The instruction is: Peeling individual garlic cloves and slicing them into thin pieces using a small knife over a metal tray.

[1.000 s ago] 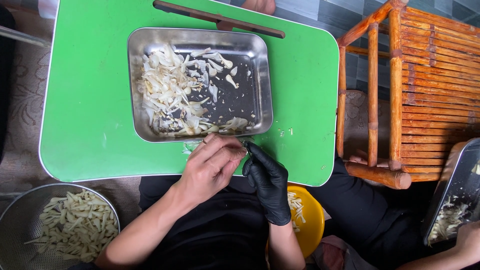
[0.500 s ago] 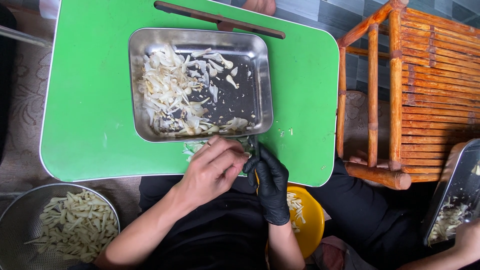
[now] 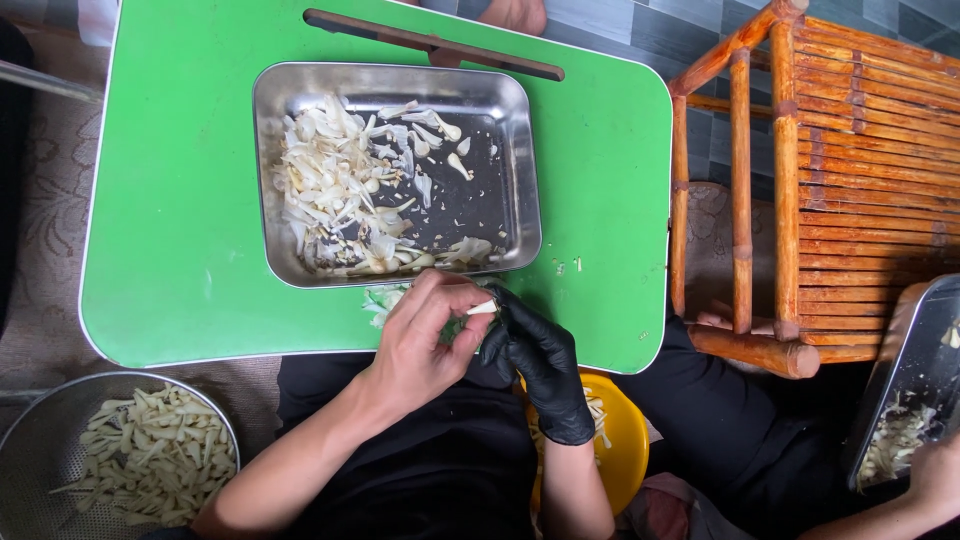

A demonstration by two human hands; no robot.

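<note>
— Moved a bit since before: bare left hand [image 3: 425,335] and black-gloved right hand [image 3: 535,355] now closer together, pinching one small white garlic clove [image 3: 482,308], just below the shiny metal tray [image 3: 520,150].

— Much done?

— Lots of peels in that tray. Round mesh strainer [image 3: 30,450], left and below the tray, looks half full. More to go, probably.

— Room?

— Tight at the green table [image 3: 170,230] edge. Plenty left of the tray.

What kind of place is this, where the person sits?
Probably a home or small workshop floor where food gets prepared by hand: a low green table holds a steel tray of pale peelings, a mesh strainer of peeled pieces sits on the patterned mat, beside a bamboo rack.
</note>
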